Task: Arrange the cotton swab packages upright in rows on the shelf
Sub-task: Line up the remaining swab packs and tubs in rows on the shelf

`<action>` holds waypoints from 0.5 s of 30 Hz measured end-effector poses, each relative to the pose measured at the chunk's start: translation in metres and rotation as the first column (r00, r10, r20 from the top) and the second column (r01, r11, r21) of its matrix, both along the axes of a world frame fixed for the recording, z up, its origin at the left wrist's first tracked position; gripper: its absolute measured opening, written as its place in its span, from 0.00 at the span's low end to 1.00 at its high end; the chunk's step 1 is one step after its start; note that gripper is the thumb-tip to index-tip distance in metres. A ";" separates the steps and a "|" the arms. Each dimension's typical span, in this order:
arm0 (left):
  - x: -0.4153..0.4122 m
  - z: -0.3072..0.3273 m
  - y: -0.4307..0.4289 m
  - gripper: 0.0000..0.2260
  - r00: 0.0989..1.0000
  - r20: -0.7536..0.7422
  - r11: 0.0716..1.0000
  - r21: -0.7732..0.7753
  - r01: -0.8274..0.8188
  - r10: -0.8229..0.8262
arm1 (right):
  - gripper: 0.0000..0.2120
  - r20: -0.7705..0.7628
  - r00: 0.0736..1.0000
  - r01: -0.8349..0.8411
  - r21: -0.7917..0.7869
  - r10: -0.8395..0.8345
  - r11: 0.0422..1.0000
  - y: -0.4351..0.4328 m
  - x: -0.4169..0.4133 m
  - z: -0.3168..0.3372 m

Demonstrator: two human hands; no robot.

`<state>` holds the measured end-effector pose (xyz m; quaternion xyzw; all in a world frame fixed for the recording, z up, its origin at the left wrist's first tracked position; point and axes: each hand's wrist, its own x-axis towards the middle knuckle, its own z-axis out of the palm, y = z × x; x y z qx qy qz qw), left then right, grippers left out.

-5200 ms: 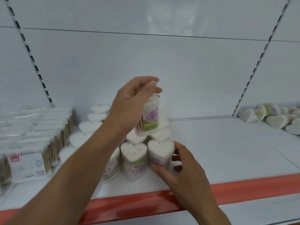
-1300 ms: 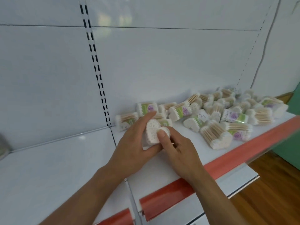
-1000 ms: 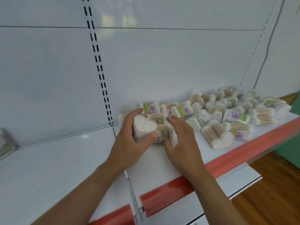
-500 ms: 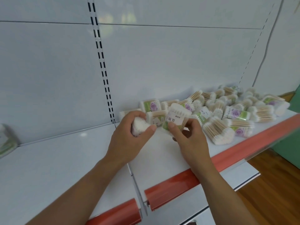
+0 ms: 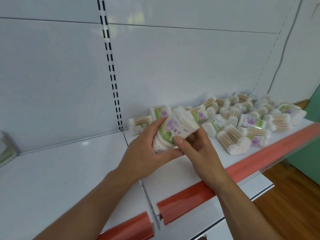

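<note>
Head camera: two cotton swab packs (image 5: 173, 130) were held pressed together just above the shelf (image 5: 69, 170), the left hand (image 5: 147, 151) wrapped around the lower one and the right hand (image 5: 200, 151) pinching the upper. Either pack might have slipped from so crowded a grip, or tipped over once stood beside the heap (image 5: 245, 123) lying sideways close behind.

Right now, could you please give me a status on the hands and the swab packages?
Left hand grips lower package; right hand pinches upper package. Loose pile lies flat behind. Nothing blocking.

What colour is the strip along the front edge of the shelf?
The strip is red; the head view shows it.
</note>
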<state>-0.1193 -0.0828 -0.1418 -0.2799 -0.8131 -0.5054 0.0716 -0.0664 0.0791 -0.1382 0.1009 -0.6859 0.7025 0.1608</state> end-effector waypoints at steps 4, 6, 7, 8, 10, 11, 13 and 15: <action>0.000 0.001 0.000 0.31 0.997 0.008 0.997 0.026 -0.075 0.074 | 0.16 -0.004 0.998 -0.058 -0.029 0.058 0.998 -0.002 0.003 0.005; -0.003 0.003 -0.001 0.31 0.991 0.020 0.990 0.057 -0.130 0.129 | 0.12 -0.001 0.997 0.073 -0.030 -0.073 0.997 0.001 -0.002 0.005; -0.005 0.003 -0.001 0.29 0.987 0.033 0.983 0.087 -0.162 0.159 | 0.11 0.004 0.980 0.201 0.044 -0.201 0.979 0.004 -0.009 0.001; -0.008 0.003 -0.003 0.28 0.981 0.051 0.973 0.128 -0.193 0.188 | 0.12 -0.004 0.945 0.323 0.170 -0.327 0.931 0.006 -0.016 -0.002; -0.012 0.004 -0.006 0.26 0.967 0.085 0.945 0.206 -0.253 0.241 | 0.19 -0.105 0.886 0.449 0.442 -0.452 0.777 0.006 -0.030 -0.005; -0.013 0.004 -0.008 0.25 0.960 0.098 0.930 0.240 -0.280 0.263 | 0.23 -0.192 0.876 0.470 0.545 -0.443 0.694 0.004 -0.038 -0.006; -0.013 0.008 -0.009 0.25 0.951 0.116 0.908 0.286 -0.308 0.286 | 0.28 -0.310 0.879 0.468 0.707 -0.363 0.530 0.000 -0.056 -0.008; -0.012 0.011 -0.010 0.27 0.947 0.133 0.900 0.296 -0.321 0.293 | 0.31 -0.269 0.906 0.397 0.811 -0.328 0.429 -0.003 -0.070 -0.010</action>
